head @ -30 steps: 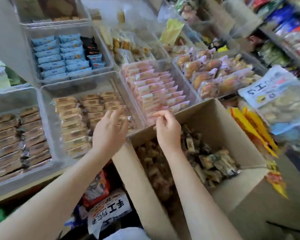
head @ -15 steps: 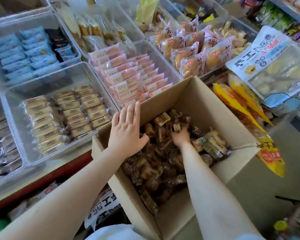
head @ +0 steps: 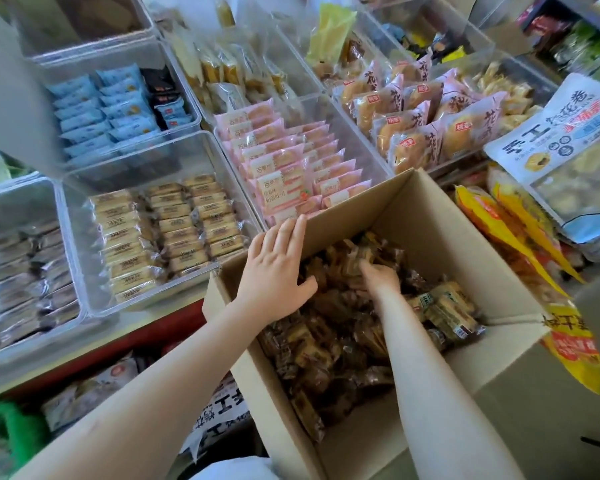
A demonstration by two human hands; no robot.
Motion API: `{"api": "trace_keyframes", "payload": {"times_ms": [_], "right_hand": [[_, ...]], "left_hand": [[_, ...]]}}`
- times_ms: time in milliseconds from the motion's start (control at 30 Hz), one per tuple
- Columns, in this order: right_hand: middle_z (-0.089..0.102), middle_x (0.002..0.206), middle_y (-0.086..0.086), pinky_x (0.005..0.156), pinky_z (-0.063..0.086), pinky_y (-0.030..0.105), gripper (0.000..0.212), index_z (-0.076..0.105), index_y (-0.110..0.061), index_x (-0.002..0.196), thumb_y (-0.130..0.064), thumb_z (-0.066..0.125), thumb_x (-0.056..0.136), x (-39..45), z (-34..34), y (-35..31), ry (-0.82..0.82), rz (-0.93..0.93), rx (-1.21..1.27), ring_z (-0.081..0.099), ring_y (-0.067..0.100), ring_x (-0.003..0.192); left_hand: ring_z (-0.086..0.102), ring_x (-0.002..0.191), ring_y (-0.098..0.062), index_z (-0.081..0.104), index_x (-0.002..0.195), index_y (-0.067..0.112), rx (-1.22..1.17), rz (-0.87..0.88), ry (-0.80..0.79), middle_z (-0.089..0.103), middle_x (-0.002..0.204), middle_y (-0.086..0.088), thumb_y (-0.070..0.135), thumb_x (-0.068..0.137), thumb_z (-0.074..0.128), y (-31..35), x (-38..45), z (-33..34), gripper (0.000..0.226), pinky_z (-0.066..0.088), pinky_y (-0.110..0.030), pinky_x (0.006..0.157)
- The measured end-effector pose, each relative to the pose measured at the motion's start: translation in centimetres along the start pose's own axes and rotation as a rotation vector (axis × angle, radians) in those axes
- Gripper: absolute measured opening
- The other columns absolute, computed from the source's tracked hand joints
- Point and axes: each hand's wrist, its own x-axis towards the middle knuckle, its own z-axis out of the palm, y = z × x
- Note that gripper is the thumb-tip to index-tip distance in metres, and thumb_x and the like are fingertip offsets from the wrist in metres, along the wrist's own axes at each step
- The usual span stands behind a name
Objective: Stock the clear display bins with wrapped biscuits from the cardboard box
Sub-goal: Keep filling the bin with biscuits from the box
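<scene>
Reaching into the cardboard box (head: 426, 216), our right hand (head: 378, 277) digs among the wrapped biscuits (head: 329, 327), its grip hidden, so we cannot tell what it holds. Our left hand (head: 278, 275) lies flat, fingers straight, over the box's far-left edge beside the clear display bin (head: 146, 157) of tan packets; labels there blur, while the big bag (head: 561, 133) shows Chinese characters.

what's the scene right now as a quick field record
left hand: fingers straight, over the near-left edge of the cardboard box
right hand: down among the wrapped biscuits in the box, grip hidden
nearest bin: rows of tan biscuit packs, some room at the back
bin behind box: pink packs
</scene>
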Motion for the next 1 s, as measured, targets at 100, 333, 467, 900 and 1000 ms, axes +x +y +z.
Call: {"api": "trace_keyframes", "payload": {"times_ms": [100, 333, 467, 900, 1000], "right_hand": [[0.075, 0.104, 0.011, 0.079, 0.059, 0.036, 0.026, 0.065, -0.015, 0.115, -0.030, 0.048, 0.103, -5.3, 0.3, -1.7, -0.078, -0.113, 0.184, 0.074, 0.027, 0.091], [0.073, 0.105, 0.018, 0.066, 0.047, 0.037, 0.031, 0.056, -0.017, 0.133, -0.015, 0.041, 0.106, -16.2, 3.2, -5.3, -0.457, -0.458, 0.235, 0.071, 0.033, 0.082], [0.074, 0.103, 0.021, 0.063, 0.046, 0.035, 0.037, 0.060, -0.021, 0.132, -0.034, 0.034, 0.110, -18.7, 6.4, -7.2, -0.554, -0.552, 0.147, 0.065, 0.035, 0.077], [0.076, 0.108, 0.001, 0.085, 0.060, 0.037, 0.026, 0.067, -0.019, 0.117, -0.037, 0.063, 0.098, -19.0, 19.8, -10.2, -0.513, -0.636, -0.118, 0.072, 0.022, 0.102], [0.077, 0.104, 0.005, 0.077, 0.060, 0.043, 0.033, 0.067, -0.016, 0.119, -0.043, 0.060, 0.100, -17.7, 21.8, -10.6, -0.482, -0.534, -0.143, 0.073, 0.030, 0.092]], "left_hand": [[0.013, 0.152, -0.019, 0.012, 0.161, 0.027, -0.194, -0.089, -0.090, 0.020, 0.165, 0.004, 0.051, 0.099, 0.048, 0.6, 0.3, -2.0, 0.075, 0.002, -0.040, 0.123], [0.065, 0.104, 0.001, 0.056, 0.129, 0.042, -1.217, -0.265, -0.056, 0.070, 0.115, 0.010, 0.031, 0.098, 0.062, -0.6, -1.8, -7.8, 0.033, 0.053, -0.015, 0.087], [0.070, 0.088, -0.026, 0.066, 0.123, 0.023, -1.554, -0.514, 0.060, 0.075, 0.101, -0.011, 0.021, 0.099, 0.062, -4.0, -3.6, -9.1, 0.025, 0.059, -0.036, 0.073], [0.063, 0.062, -0.019, 0.068, 0.113, 0.004, -1.412, -1.003, 0.285, 0.070, 0.079, -0.008, 0.037, 0.104, 0.045, -15.6, -9.3, -10.5, 0.042, 0.048, -0.025, 0.052], [0.057, 0.114, -0.020, 0.060, 0.132, 0.010, -0.711, -1.016, 0.487, 0.062, 0.125, -0.006, 0.030, 0.103, 0.046, -19.3, -10.5, -7.7, 0.038, 0.044, -0.035, 0.094]]}}
